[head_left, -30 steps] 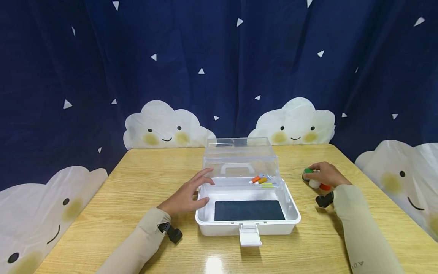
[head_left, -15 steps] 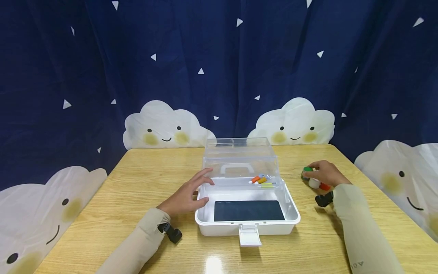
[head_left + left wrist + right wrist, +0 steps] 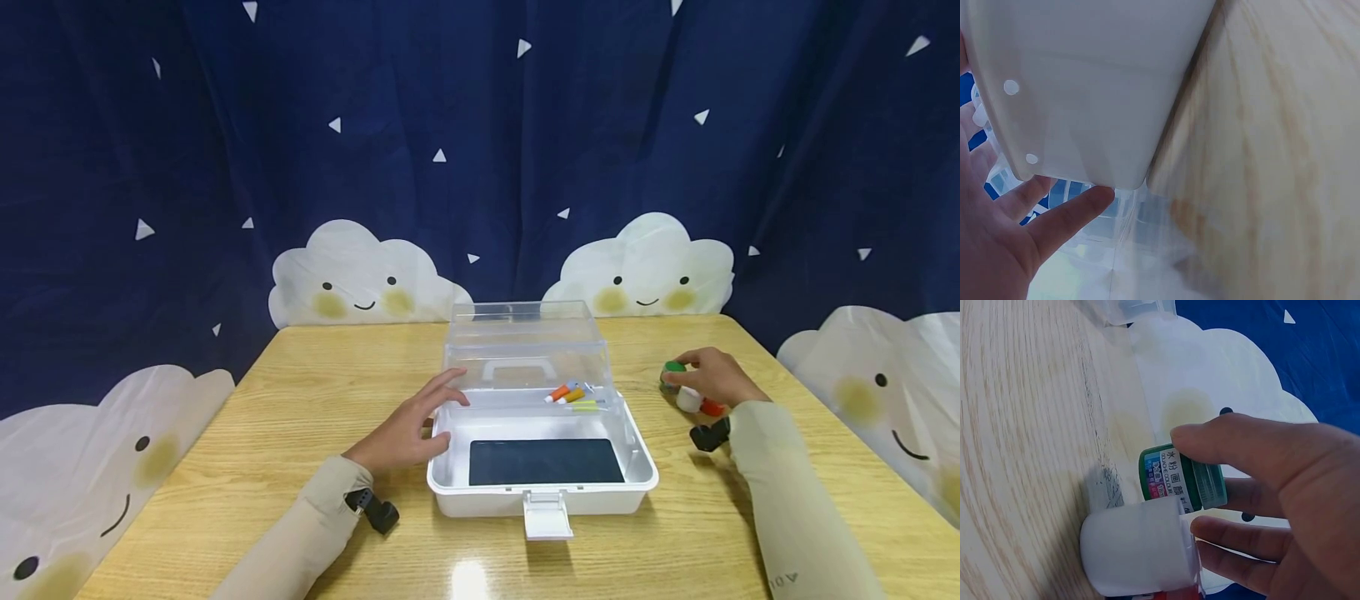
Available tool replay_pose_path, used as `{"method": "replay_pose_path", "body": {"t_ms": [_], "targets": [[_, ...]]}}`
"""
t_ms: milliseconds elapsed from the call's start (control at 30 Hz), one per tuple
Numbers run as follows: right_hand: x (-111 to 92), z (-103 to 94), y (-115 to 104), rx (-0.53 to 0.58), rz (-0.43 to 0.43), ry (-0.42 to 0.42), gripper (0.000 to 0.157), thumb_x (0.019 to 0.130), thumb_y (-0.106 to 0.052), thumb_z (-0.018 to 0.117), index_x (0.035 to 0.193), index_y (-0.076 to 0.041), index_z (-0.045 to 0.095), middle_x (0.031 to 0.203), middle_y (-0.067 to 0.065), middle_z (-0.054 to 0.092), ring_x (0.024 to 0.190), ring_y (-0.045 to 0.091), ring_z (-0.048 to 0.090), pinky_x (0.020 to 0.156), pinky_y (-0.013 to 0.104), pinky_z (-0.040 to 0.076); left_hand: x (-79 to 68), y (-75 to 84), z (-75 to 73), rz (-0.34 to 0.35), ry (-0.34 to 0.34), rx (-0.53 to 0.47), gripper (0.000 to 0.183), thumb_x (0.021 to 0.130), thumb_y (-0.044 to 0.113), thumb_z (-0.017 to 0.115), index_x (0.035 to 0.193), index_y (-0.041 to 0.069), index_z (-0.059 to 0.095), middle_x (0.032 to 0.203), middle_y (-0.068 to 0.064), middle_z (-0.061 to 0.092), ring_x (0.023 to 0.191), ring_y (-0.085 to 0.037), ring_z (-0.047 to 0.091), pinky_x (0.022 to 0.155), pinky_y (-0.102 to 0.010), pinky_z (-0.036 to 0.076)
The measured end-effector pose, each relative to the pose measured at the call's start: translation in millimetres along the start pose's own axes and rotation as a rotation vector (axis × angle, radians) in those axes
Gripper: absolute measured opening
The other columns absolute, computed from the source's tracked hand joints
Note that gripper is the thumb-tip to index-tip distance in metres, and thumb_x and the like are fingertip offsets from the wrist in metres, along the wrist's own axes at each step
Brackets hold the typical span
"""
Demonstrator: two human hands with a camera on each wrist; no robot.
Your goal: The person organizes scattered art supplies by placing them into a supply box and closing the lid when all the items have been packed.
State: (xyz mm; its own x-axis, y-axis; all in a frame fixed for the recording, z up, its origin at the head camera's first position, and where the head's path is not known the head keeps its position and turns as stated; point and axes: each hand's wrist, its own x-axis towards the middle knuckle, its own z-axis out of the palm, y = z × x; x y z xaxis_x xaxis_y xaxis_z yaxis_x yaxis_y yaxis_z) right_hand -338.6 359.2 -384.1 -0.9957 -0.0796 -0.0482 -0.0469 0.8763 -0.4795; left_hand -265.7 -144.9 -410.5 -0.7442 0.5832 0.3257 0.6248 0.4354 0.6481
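**Small round green-lidded paint jar shifts in the right hand's pinch**

The green lid sits slightly higher in the head view than a second ago, and the thumb of the left hand has drawn back a little toward the rim of a white plastic box with a clear lid.

On the pale wood-grain worktop, to the right of the box, the right hand pinches the labelled jar near its lid, thumb against fingers; whether the jar's base is off the surface cannot be told. A squat white jar stands just beside it, with a red jar next in the row. The left hand, fingers spread, is at the box's left edge.

A sound lift, in this judgement, would be straight up on a firm thumb-and-finger hold, the lower fingers kept off the white jar lest it tip, while the left hand steadies the box.

The box, its lid raised and front latch down, holds a dark flat rectangular panel. Orange-and-white tubes and slim yellow sticks show at its rear right; their exact compartment is unclear.
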Motion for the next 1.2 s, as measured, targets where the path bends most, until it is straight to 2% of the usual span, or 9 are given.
{"method": "replay_pose_path", "body": {"t_ms": [200, 433, 733, 1000, 1200], "targets": [[0.5, -1.2, -3.1, 0.009, 0.008, 0.003, 0.07, 0.088, -0.048, 0.064, 0.131, 0.006, 0.051, 0.137, 0.039, 0.037, 0.119, 0.053, 0.041, 0.093, 0.063, 0.043, -0.2, -0.2, 0.9, -0.002, -0.001, -0.01, 0.049, 0.083, 0.007, 0.062, 0.122, 0.035, 0.05, 0.158, 0.017, 0.016, 0.139, -0.022, 0.031, 0.091, -0.041, 0.051], [0.8, -3.3, -7.5, -0.03, 0.0, 0.027, 0.067, 0.088, -0.045, 0.065, 0.129, 0.007, 0.053, 0.133, 0.038, 0.041, 0.112, 0.047, 0.047, 0.09, 0.059, 0.046, 0.0, 1.3, 0.0, 0.006, 0.0, -0.008, 0.048, 0.082, 0.009, 0.06, 0.122, 0.033, 0.051, 0.159, 0.014, 0.016, 0.14, -0.022, 0.03, 0.092, -0.039, 0.051], [-0.2, -4.9, -17.8, -0.018, -0.015, 0.064, 0.069, 0.088, -0.049, 0.064, 0.129, 0.005, 0.054, 0.137, 0.036, 0.039, 0.121, 0.052, 0.04, 0.096, 0.065, 0.039, -0.2, -1.6, -0.5, 0.039, -0.003, -0.011, 0.047, 0.081, 0.009, 0.059, 0.123, 0.029, 0.051, 0.16, 0.009, 0.015, 0.14, -0.023, 0.029, 0.09, -0.035, 0.051], [-1.3, -9.7, -33.0, 0.002, -0.085, 0.119, 0.061, 0.087, -0.049, 0.066, 0.121, 0.001, 0.06, 0.133, 0.031, 0.047, 0.123, 0.049, 0.04, 0.098, 0.066, 0.035, 0.4, -2.5, -1.2, 0.042, 0.003, -0.009, 0.048, 0.08, 0.008, 0.059, 0.123, 0.028, 0.051, 0.16, 0.01, 0.015, 0.14, -0.023, 0.029, 0.09, -0.035, 0.051], [-2.0, -11.7, -43.4, -0.006, -0.162, 0.191, 0.051, 0.086, -0.044, 0.069, 0.111, 0.0, 0.065, 0.128, 0.028, 0.052, 0.12, 0.046, 0.043, 0.097, 0.064, 0.037, 1.2, -3.5, 0.9, 0.04, -0.007, -0.013, 0.047, 0.082, 0.008, 0.058, 0.124, 0.026, 0.051, 0.16, 0.011, 0.014, 0.139, -0.021, 0.03, 0.089, -0.034, 0.052]]}}
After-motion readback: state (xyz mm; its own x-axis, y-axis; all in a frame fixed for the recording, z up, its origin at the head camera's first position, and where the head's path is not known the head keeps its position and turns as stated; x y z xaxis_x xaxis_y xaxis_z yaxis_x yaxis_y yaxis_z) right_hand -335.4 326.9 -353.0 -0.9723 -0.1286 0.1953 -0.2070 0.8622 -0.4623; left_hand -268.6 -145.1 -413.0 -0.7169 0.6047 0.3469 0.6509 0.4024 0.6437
